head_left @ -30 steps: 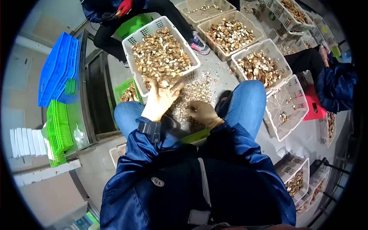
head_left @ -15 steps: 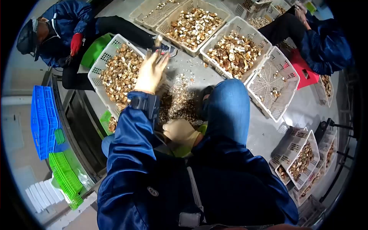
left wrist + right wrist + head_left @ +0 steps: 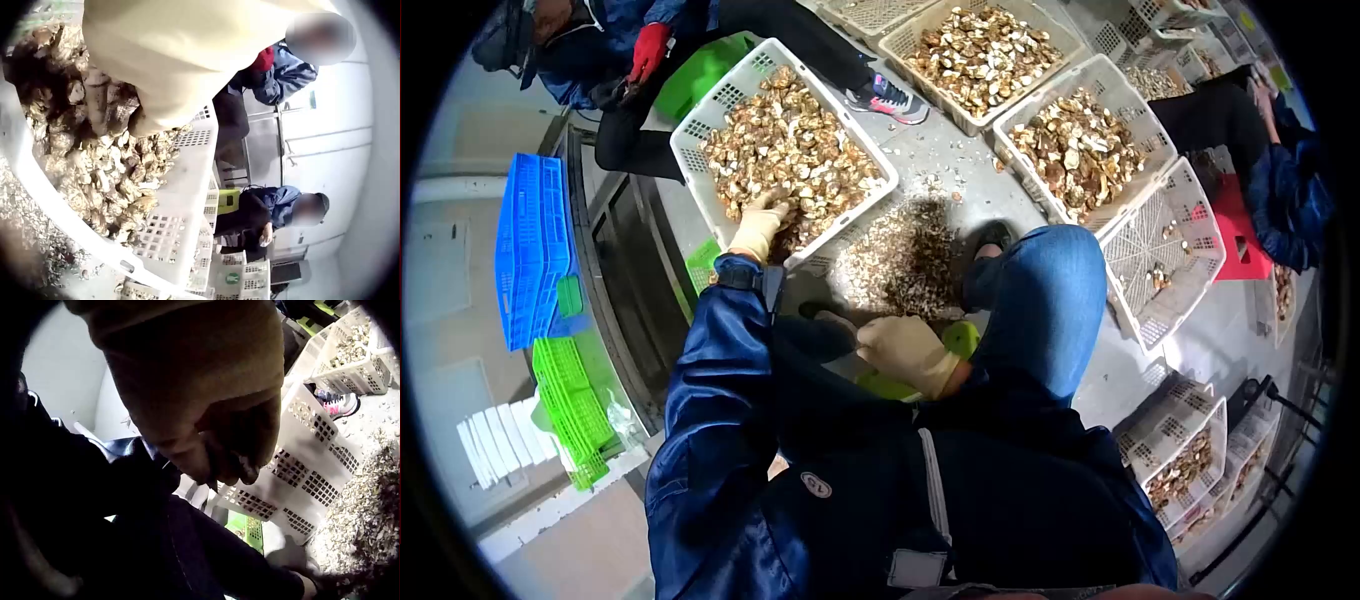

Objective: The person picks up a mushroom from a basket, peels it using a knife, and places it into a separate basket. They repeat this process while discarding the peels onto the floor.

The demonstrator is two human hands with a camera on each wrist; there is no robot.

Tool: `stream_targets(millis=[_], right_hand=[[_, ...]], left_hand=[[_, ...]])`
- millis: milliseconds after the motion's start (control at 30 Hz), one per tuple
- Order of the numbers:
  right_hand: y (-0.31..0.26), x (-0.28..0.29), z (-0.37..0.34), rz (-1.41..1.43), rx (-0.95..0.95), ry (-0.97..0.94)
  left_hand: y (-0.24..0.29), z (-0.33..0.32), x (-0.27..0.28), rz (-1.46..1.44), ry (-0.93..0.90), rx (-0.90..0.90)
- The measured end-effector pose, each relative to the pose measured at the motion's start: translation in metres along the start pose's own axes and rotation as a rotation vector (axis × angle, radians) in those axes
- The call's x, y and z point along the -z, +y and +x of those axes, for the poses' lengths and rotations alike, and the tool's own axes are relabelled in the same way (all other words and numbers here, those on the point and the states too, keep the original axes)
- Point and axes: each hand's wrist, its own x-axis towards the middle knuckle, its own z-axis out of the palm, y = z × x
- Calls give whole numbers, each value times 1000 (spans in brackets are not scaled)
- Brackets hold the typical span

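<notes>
My gloved left hand reaches into a white plastic crate heaped with brown and cream mushrooms. Its fingers, stained brown, bend down among the mushrooms at the crate's near corner in the left wrist view; whether they grip one I cannot tell. My right hand, also in a pale glove, is curled low between my knees, above something bright green. In the right wrist view its fingers close round a small thin-tipped thing, mostly hidden by the glove.
Scraps cover the floor between my feet. More crates of mushrooms stand ahead and right, beside a nearly bare crate. A person with a red glove sits ahead left; another sits right. Blue crates stand left.
A mushroom was in the air off my raised left hand half a second ago. That hand has since come down into the heaped crate. My right hand drew back toward my lap and stays curled.
</notes>
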Motion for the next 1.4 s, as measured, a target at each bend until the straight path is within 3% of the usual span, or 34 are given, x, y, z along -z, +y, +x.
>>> stream_targets(millis=[100, 167, 233, 267, 367, 400, 500, 533, 567, 633, 667, 767, 800, 867, 967, 1033, 1067, 1100, 1167, 1233, 1300, 1333, 1367, 1400], right_hand=[[-1, 2, 2, 47, 15, 6], [-7, 4, 5, 25, -8, -3], [-6, 2, 8, 53, -19, -2], [-6, 5, 9, 57, -36, -48], [-13, 15, 13, 62, -73, -79], [-12, 13, 13, 66, -75, -67], [-11, 13, 16, 66, -62, -42], [-12, 14, 15, 68, -60, -43], [-12, 14, 15, 71, -59, -42], [-15, 12, 14, 100, -54, -54], [-17, 11, 13, 110, -49, -64], [-22, 16, 11, 101, -49, -93], [-21, 13, 9, 89, -27, -49], [-13, 7, 7, 66, 18, 41], [-13, 11, 6, 70, -31, -1], [-16, 16, 6, 73, -35, -23], [-18, 16, 6, 72, -35, -37], [-18, 14, 6, 87, -26, -27], [-14, 11, 6, 104, -11, 3], [-15, 10, 5, 102, -6, 35], [-16, 13, 0, 88, 0, 64], [-17, 17, -1, 75, 16, 74], [-19, 20, -1, 65, 39, 82], [-20, 21, -1, 63, 35, 67]], left_hand=[[73, -27, -39, 480, -23, -183], [49, 11, -52, 755, -17, -329], [38, 39, -64, 1059, -23, -587], [54, 35, -72, 1223, -69, -507], [68, 49, -77, 1195, -241, -386], [64, 61, -73, 1192, -289, -478], [48, 75, -62, 1251, -479, -331], [33, 73, -55, 1135, -450, -330], [34, 57, -54, 1216, -355, -578], [49, 45, -60, 1076, -513, -296], [40, 55, -66, 1079, -521, -244], [29, 74, -82, 1044, -446, -226], [19, 86, -93, 1160, -366, -283], [35, 72, -101, 1203, -352, -312], [46, 44, -89, 1060, -315, -468], [56, 39, -78, 773, -474, -69], [60, 38, -75, 901, -570, -239], [62, 33, -75, 863, -553, -166], [29, 65, -82, 1107, -545, -265], [30, 71, -89, 1150, -512, -300], [37, 65, -87, 1087, -489, -267], [7, 85, -79, 923, -457, -272], [47, 36, -78, 776, -282, -303], [52, 28, -66, 640, -220, -324]])
